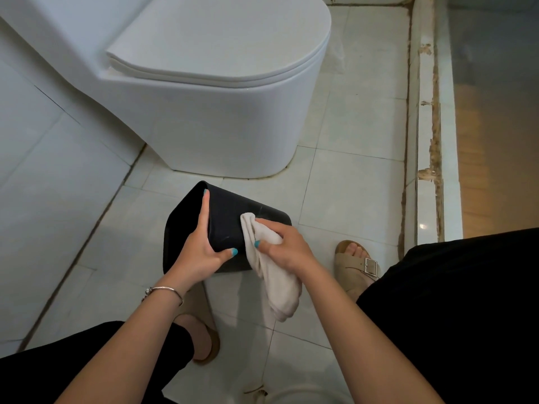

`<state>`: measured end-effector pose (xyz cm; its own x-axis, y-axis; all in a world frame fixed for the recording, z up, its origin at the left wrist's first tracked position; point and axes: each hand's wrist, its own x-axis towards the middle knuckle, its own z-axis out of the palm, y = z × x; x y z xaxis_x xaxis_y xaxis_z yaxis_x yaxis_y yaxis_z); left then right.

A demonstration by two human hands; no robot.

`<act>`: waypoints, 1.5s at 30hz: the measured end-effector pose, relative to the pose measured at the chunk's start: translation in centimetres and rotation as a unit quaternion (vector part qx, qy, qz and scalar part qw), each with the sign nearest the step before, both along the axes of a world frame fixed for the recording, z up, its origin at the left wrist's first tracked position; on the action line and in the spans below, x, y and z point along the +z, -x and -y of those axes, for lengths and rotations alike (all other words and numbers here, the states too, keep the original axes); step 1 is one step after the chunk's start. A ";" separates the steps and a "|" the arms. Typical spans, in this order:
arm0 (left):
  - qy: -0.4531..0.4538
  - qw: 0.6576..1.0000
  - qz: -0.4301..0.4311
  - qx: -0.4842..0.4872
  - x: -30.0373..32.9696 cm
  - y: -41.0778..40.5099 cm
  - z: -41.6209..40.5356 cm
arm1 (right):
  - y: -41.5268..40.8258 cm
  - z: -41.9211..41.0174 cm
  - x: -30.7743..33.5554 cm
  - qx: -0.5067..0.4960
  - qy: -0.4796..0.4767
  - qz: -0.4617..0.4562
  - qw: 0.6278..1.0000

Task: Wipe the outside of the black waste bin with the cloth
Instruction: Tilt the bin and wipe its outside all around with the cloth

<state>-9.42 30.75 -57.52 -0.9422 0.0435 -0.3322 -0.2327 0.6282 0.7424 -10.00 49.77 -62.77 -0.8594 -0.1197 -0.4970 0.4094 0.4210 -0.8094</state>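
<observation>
The black waste bin [227,217] is tipped on its side above the tiled floor, its open mouth turned left and its base to the right. My left hand [201,249] grips the bin's rim, forefinger along the edge and thumb on the outer wall. My right hand [284,244] holds a white cloth [271,275] bunched against the bin's outer side. The cloth's loose end hangs down below the hand.
A white toilet [215,91] with its lid down stands just behind the bin. A raised, stained threshold [428,135] runs along the right. My feet in tan sandals [357,265] rest on the floor tiles [350,185] near the bin.
</observation>
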 end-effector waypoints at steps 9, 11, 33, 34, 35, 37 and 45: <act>0.017 1.000 0.000 -0.006 0.2 -0.3 -0.1 | -0.7 -0.7 -0.1 -0.048 -0.051 0.038 0.997; 0.015 1.000 0.001 0.000 0.2 -0.2 -0.2 | -0.7 0.1 0.1 -0.034 -0.028 0.025 0.999; 0.020 1.000 0.005 -0.014 0.1 0.3 -0.5 | -0.6 1.0 0.2 -0.011 0.048 0.012 0.999; 0.018 1.000 0.005 -0.014 0.1 0.2 -0.3 | -0.4 0.5 0.1 -0.019 0.055 0.022 0.998; 0.019 1.000 0.005 -0.016 0.2 0.1 -0.2 | -0.4 0.0 -0.1 -0.033 0.055 0.034 0.997; 0.022 0.999 0.002 -0.023 0.3 -0.1 -0.2 | -0.5 -0.6 -0.2 -0.049 0.043 0.047 0.997; 0.004 1.000 0.006 -0.005 -0.2 -0.5 0.5 | -1.1 1.7 1.0 0.019 0.074 0.026 0.997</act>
<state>-8.96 30.23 -57.73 -0.9378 0.0509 -0.3433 -0.2343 0.6369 0.7345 -8.86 48.04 -61.73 -0.8258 -0.2272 -0.5161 0.4391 0.3152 -0.8413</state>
